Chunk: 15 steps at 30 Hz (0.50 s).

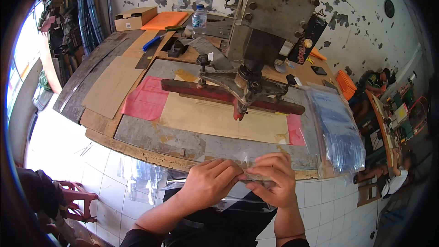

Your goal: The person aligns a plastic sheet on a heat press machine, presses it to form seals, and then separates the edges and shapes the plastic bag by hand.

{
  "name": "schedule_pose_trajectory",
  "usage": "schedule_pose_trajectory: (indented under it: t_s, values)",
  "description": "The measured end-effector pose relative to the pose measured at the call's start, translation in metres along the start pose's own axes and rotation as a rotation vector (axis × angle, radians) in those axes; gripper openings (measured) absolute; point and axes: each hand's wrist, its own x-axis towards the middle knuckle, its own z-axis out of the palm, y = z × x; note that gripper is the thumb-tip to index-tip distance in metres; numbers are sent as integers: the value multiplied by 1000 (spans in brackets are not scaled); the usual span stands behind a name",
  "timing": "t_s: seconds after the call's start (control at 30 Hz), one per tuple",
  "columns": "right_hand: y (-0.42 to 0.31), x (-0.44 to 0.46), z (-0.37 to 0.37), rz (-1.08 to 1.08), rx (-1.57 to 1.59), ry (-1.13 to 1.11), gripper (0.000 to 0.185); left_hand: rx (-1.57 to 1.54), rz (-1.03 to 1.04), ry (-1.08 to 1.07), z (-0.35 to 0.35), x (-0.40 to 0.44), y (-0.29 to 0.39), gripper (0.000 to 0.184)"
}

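Note:
Both of my hands are close together in front of my body, just off the near edge of the machine table. My left hand (212,182) is closed, fingers curled round a clear plastic sheet (231,201). Beside it, my right hand (276,180) has its thumb and fingers bent about the same thin plastic; its exact grip is partly lost in the see-through film. Beyond them stands a press (249,80) with a long red-edged bar, over a cream sheet (206,121) and pink sheets (148,98) on a grey metal plate (160,139).
A stack of clear plastic sheets (336,126) lies at the table's right edge, with more plastic (144,178) hanging below at left. Cardboard (112,84), a blue-handled tool (152,42), a water bottle (199,18) and a phone (318,70) lie around. Other people sit at the right.

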Motion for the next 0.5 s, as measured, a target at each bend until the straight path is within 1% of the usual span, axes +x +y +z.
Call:
schedule_pose_trajectory:
  t_s: [0.07, 0.17, 0.23, 0.37, 0.43, 0.47, 0.5]
  values:
    - [0, 1, 0, 3, 20, -19, 34, 0, 14, -5, -1, 2, 0, 18]
    - [4, 2, 1, 38, 109, 23, 35, -9, 32, -7, 3, 1, -5, 18]
    - [5, 0, 2, 26, 4, 118, 36, -11, 23, -4, 1, 2, -3, 18]
    - [-12, -14, 7, 68, -108, 152, 37, -45, -1, 34, 5, -1, -4, 20]
    - [-9, -20, 15, 16, -308, 158, 36, -67, -31, 44, 5, 0, -2, 21]
    - [-6, -20, 18, 16, -308, 159, 36, -87, -62, 55, 5, 0, -1, 21]
    - [-3, -20, 21, 34, -230, 173, 35, -87, -61, 55, 7, -1, -1, 21]
